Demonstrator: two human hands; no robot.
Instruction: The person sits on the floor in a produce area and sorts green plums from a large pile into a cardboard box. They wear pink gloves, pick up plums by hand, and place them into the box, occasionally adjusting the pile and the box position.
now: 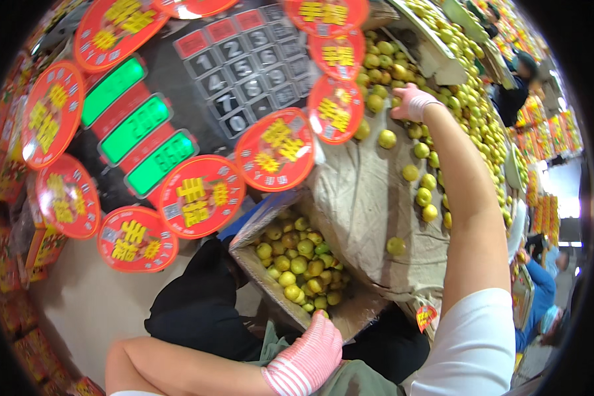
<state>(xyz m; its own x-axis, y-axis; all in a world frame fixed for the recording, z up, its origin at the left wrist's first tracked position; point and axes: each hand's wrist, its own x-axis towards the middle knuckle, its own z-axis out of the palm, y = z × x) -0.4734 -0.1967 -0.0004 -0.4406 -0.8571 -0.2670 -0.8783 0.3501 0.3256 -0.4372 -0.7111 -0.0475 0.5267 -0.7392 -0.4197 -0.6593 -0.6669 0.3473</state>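
My right hand (pixel 414 103), in a pink and white glove, reaches out to the far right onto a heap of small round yellow-green fruit (pixel 465 99). Its fingers curl around one fruit, partly hidden. Close to my body, my left hand (pixel 310 353), in a pink striped glove, is at the near corner of an open cardboard box (pixel 360 311). The fingers are pressed together, with a fruit (pixel 320 313) at their tips. Many more yellow-green fruits (pixel 299 265) lie inside the box.
A beige cloth (pixel 360 198) covers the slope between heap and box, with loose fruits (pixel 396 246) on it. Left of the box stands a scale panel with green displays (pixel 135 129), a keypad (pixel 251 72) and round red stickers (pixel 202 197). Other people (pixel 541 290) are at the far right.
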